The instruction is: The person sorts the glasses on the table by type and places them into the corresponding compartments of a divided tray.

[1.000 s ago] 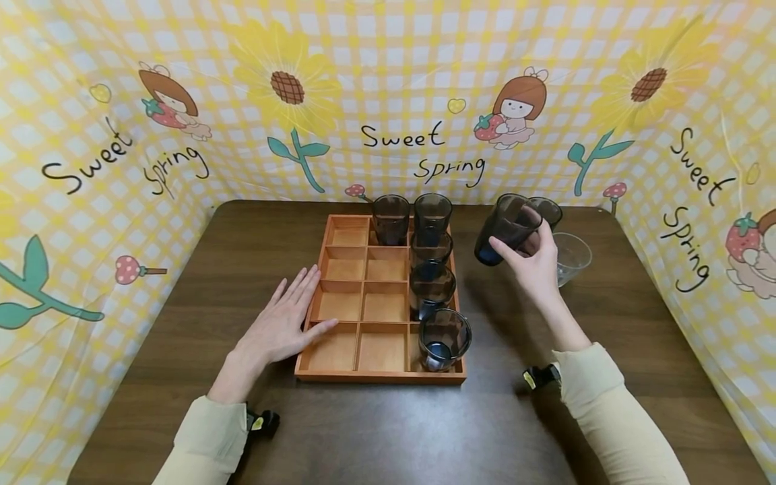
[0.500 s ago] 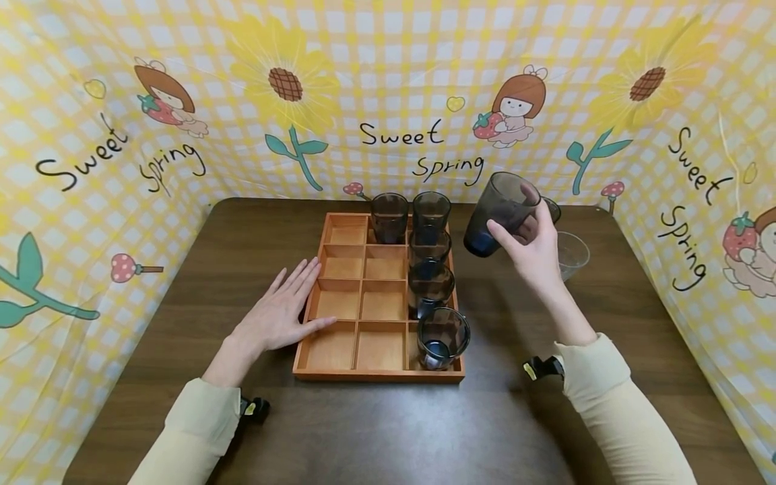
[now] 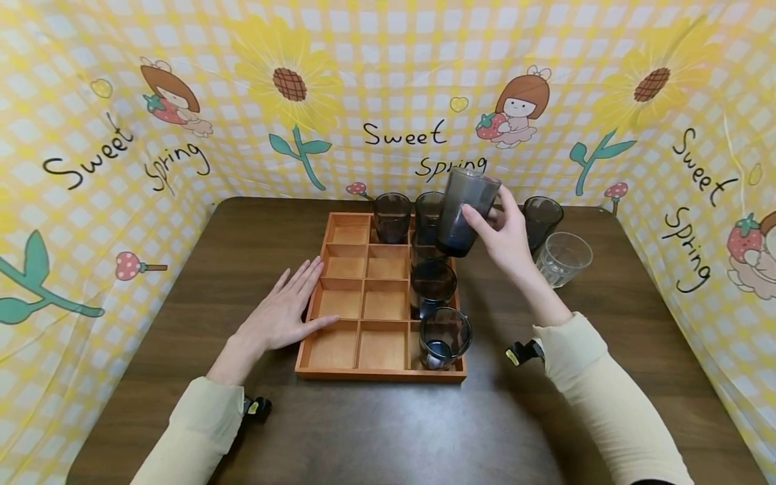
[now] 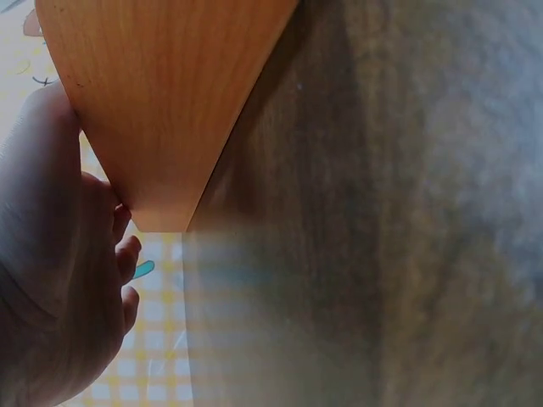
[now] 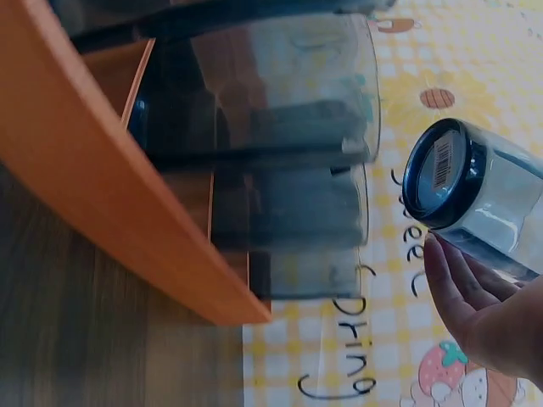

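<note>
Bare left hand back-side up, fingers extended forward, thumb spread inward, bare right hand raised, thumb and fingers curled in a grip, both arms reaching forward in pale cream fabric sleeves, cuffs turned back.

The tray has room front-middle; glasses block its right column, seemingly throughout.

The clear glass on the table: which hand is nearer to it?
Right. The right hand, holding a dark glass, is left of the clear glass; the left hand is farther, at the left edge of the wooden tray.
</note>
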The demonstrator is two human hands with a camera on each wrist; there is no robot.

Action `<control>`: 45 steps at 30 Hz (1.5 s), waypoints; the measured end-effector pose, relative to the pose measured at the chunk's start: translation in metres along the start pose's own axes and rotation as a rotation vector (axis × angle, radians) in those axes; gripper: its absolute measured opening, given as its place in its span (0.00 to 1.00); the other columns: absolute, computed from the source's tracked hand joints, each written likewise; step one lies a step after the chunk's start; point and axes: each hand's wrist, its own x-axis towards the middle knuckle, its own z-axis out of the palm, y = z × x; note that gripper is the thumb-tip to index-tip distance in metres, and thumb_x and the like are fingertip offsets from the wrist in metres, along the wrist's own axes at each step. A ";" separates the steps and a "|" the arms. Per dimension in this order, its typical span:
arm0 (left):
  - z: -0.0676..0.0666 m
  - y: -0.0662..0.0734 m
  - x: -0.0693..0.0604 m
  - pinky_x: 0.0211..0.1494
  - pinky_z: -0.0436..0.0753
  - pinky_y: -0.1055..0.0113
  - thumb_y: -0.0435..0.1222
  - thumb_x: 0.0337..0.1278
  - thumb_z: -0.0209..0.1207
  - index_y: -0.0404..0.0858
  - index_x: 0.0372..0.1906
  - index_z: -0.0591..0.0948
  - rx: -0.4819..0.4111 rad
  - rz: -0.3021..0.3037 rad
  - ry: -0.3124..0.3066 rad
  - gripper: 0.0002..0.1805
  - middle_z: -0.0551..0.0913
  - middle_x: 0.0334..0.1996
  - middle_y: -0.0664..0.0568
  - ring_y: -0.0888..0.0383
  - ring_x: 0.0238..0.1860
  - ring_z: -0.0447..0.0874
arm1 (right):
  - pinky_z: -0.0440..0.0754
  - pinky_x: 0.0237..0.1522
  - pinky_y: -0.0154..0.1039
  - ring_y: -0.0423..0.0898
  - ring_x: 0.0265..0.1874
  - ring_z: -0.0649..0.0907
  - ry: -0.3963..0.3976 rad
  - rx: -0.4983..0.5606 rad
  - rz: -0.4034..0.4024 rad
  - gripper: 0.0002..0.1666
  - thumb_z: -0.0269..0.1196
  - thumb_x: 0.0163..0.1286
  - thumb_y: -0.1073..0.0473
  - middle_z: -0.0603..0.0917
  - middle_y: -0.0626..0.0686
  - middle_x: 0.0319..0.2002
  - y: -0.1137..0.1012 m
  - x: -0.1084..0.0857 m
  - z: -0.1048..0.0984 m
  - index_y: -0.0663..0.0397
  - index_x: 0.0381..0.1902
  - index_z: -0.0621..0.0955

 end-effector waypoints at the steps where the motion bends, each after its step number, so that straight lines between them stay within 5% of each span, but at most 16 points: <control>1: 0.000 0.000 0.000 0.93 0.44 0.36 0.72 0.72 0.57 0.40 0.92 0.43 -0.002 -0.001 0.000 0.63 0.41 0.93 0.48 0.43 0.93 0.40 | 0.89 0.50 0.26 0.28 0.46 0.90 -0.012 0.008 0.003 0.39 0.64 0.80 0.66 0.81 0.68 0.66 0.000 0.002 0.003 0.55 0.84 0.66; 8: 0.001 0.001 0.000 0.93 0.43 0.37 0.72 0.72 0.57 0.40 0.92 0.43 -0.001 -0.009 -0.003 0.63 0.40 0.93 0.48 0.44 0.93 0.39 | 0.87 0.48 0.28 0.30 0.43 0.90 -0.091 -0.034 0.064 0.43 0.69 0.77 0.61 0.87 0.73 0.61 -0.004 0.013 0.026 0.47 0.85 0.65; 13: 0.002 0.002 0.000 0.93 0.44 0.37 0.71 0.73 0.56 0.39 0.92 0.42 0.000 -0.007 -0.003 0.63 0.41 0.93 0.46 0.44 0.93 0.39 | 0.87 0.45 0.31 0.44 0.53 0.90 -0.171 -0.094 0.125 0.47 0.75 0.72 0.57 0.88 0.66 0.63 -0.005 0.021 0.040 0.44 0.84 0.67; 19: 0.001 0.001 -0.001 0.93 0.44 0.37 0.72 0.73 0.56 0.39 0.92 0.42 0.006 -0.004 -0.001 0.63 0.40 0.93 0.46 0.44 0.93 0.40 | 0.87 0.48 0.34 0.51 0.55 0.90 -0.213 -0.081 0.139 0.39 0.75 0.71 0.58 0.85 0.59 0.63 -0.007 0.026 0.056 0.49 0.76 0.73; 24: 0.000 0.001 -0.002 0.93 0.45 0.37 0.72 0.73 0.56 0.39 0.92 0.43 0.012 -0.001 0.001 0.63 0.41 0.93 0.46 0.44 0.93 0.41 | 0.86 0.51 0.38 0.55 0.57 0.90 -0.268 -0.109 0.111 0.40 0.76 0.71 0.58 0.88 0.61 0.57 -0.006 0.028 0.067 0.50 0.76 0.72; 32: 0.000 0.002 -0.001 0.93 0.45 0.37 0.72 0.73 0.56 0.39 0.92 0.43 0.006 0.004 0.003 0.63 0.42 0.93 0.45 0.43 0.93 0.42 | 0.87 0.68 0.59 0.58 0.68 0.85 -0.367 -0.175 0.083 0.48 0.79 0.67 0.59 0.81 0.61 0.71 0.008 0.024 0.074 0.50 0.79 0.68; 45: -0.001 0.002 -0.002 0.94 0.44 0.38 0.72 0.73 0.54 0.38 0.92 0.42 0.024 0.020 -0.002 0.63 0.40 0.93 0.46 0.46 0.93 0.41 | 0.87 0.61 0.57 0.59 0.60 0.88 -0.463 -0.432 -0.067 0.52 0.84 0.61 0.57 0.87 0.62 0.61 0.030 0.019 0.079 0.58 0.75 0.66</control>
